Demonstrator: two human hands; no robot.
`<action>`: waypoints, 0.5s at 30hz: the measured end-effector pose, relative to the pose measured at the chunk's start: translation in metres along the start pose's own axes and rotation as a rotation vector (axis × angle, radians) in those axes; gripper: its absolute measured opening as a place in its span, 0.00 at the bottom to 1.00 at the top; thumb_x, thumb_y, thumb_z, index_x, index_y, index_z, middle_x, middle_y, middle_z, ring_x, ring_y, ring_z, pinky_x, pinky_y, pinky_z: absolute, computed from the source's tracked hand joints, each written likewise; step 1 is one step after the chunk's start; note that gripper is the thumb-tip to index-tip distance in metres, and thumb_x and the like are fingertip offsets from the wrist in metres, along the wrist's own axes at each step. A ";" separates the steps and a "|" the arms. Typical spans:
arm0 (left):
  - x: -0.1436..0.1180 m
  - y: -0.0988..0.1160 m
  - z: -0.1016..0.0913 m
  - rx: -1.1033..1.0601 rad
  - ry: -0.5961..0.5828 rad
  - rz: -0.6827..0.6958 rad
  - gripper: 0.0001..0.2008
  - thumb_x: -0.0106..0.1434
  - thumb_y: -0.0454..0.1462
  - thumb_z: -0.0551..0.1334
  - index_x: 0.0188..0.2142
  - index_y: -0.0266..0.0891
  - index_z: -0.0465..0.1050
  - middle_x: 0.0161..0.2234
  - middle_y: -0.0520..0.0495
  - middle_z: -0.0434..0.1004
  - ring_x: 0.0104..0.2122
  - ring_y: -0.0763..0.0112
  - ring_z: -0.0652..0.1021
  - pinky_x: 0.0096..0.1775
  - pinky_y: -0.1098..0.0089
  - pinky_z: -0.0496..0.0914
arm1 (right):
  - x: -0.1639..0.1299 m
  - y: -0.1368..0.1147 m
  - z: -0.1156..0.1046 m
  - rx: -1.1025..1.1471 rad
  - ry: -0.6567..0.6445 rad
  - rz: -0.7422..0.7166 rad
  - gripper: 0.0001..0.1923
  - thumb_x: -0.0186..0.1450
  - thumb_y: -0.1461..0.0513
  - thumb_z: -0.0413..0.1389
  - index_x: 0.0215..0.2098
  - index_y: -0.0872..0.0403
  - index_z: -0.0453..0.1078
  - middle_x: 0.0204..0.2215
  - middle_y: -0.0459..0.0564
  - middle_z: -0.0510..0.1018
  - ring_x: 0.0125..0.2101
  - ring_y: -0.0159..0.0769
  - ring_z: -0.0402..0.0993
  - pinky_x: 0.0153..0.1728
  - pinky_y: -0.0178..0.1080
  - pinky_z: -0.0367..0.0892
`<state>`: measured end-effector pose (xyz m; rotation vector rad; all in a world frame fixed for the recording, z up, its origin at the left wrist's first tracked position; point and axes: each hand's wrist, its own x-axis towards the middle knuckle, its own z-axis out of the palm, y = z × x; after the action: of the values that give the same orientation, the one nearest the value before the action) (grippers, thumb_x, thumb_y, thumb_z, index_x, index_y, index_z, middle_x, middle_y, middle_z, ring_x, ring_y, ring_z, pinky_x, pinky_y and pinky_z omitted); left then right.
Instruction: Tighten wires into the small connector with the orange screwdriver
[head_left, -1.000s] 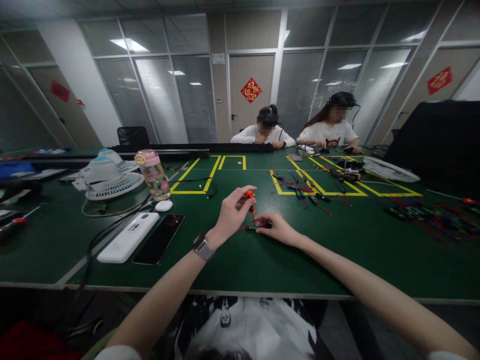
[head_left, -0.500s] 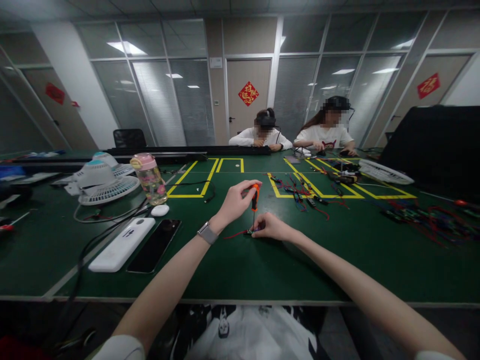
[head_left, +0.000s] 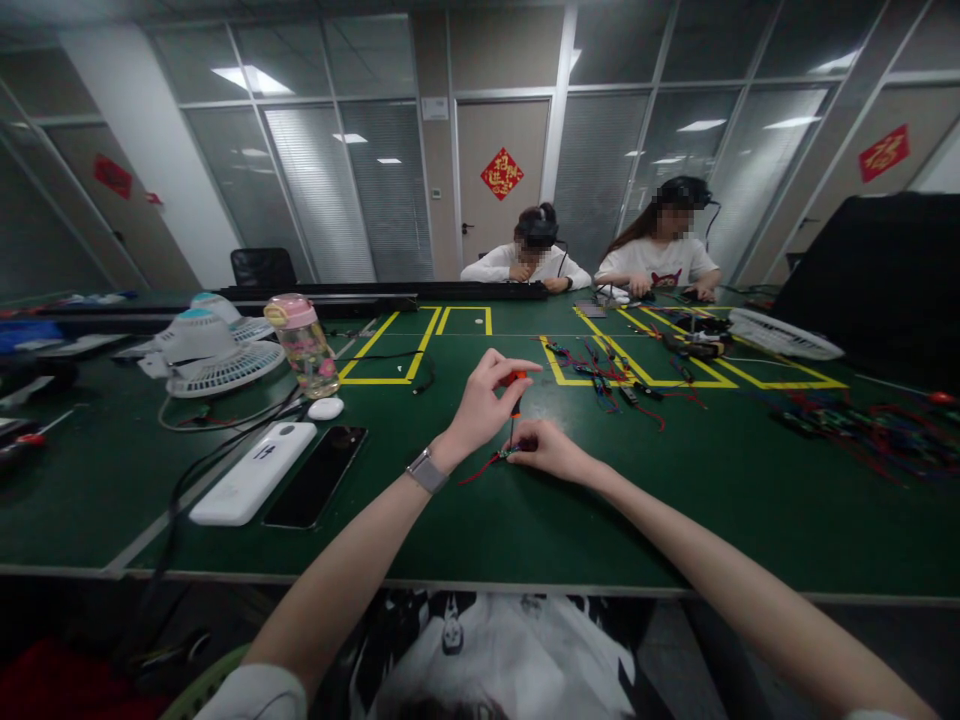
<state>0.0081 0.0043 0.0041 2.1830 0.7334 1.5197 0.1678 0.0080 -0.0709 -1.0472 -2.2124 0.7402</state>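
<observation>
My left hand (head_left: 489, 402) is closed round the orange-and-black handle of a screwdriver (head_left: 516, 410), with a finger stretched out past its top. The screwdriver stands nearly upright, and its shaft runs down to a small green circuit board (head_left: 505, 454) on the table. Pinched between the fingertips of my right hand (head_left: 553, 450), the board is held low at the table top. A red wire (head_left: 478, 470) trails from it to the left. The exact spot where the screwdriver tip meets the board is too small to make out.
Left of my arms lie a white power bank (head_left: 253, 474), a black phone (head_left: 318, 478) and a white case (head_left: 325, 409). A pink-lidded bottle (head_left: 303, 345) and white fans (head_left: 217, 362) stand behind. Wired boards (head_left: 611, 375) lie right of centre. Two people sit opposite.
My left hand has shifted its grip on the screwdriver, with its fingers now spread further past the handle. The whole view has tilted slightly. My right hand still pinches the board.
</observation>
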 end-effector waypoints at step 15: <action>-0.009 0.001 -0.006 0.183 0.098 0.047 0.08 0.67 0.38 0.59 0.42 0.41 0.74 0.37 0.48 0.69 0.37 0.70 0.74 0.41 0.69 0.70 | -0.003 0.003 0.003 -0.040 0.026 0.004 0.04 0.57 0.65 0.63 0.33 0.55 0.78 0.30 0.49 0.77 0.30 0.35 0.72 0.33 0.36 0.67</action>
<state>0.0006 -0.0018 0.0001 2.2839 0.8904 1.6519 0.1687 0.0067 -0.0751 -1.0754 -2.2115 0.6835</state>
